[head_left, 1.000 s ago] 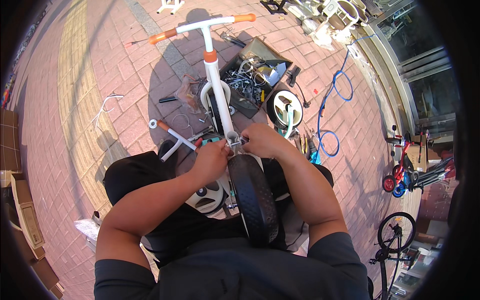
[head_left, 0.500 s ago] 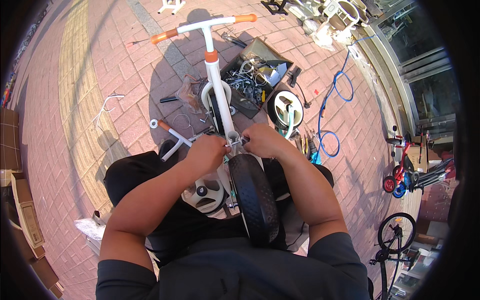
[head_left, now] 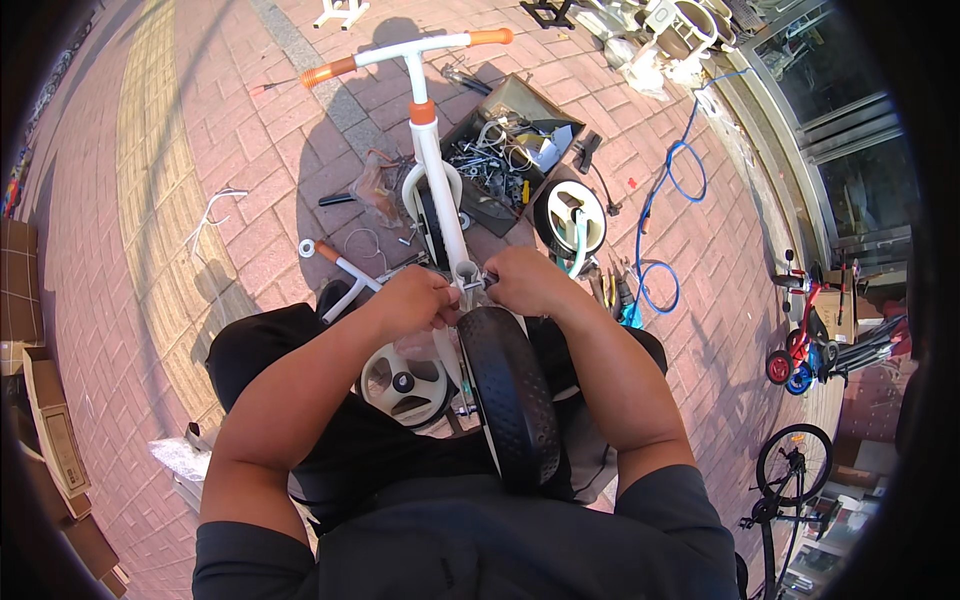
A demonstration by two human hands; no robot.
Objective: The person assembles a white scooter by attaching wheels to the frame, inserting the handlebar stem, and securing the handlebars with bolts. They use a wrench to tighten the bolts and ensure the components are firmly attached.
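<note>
A white child's bike frame stands in front of me, its orange-gripped handlebar away from me and its black-tyred wheel between my legs. Near that wheel is the open top of a short frame tube, with a small metal bolt across its clamp. My left hand is closed in a pinch at the bolt's left end; whatever its fingertips hold is hidden. At the opposite end, my right hand pinches a small dark piece against the clamp.
Beyond the frame sits an open toolbox of loose hardware. A loose wheel and blue hose lie to the right. A small T-shaped bar and a cream wheel are by my left leg. Cardboard boxes line the left.
My left hand has shifted slightly and its fingers have curled differently beside the bolt. My right hand and the bike frame stay nearly where they were.
</note>
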